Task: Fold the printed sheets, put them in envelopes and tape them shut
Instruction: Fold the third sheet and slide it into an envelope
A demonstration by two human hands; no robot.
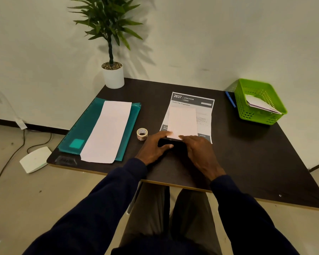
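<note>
The printed sheet (pixel 206 109) on the table (pixel 247 153) bore a dark header band with "2637" in large white figures and, beside it, "LIVING ROOM" in small white capitals. Just below the band ran the heading "Guest Tray Preparation". A dark band at the sheet's near edge began with "Emp", the rest hidden. The body lines were too small to read, and the print on the tape roll (pixel 142 134) was blurred

Long dark navy sleeves (pixel 99 208) cover both arms, plain cloth, lightly creased, ending in close cuffs at the wrists. The left grip (pixel 153 147) and right grip (pixel 201 153) are bare. The trousers (pixel 149 208) are dull grey-olive.
</note>
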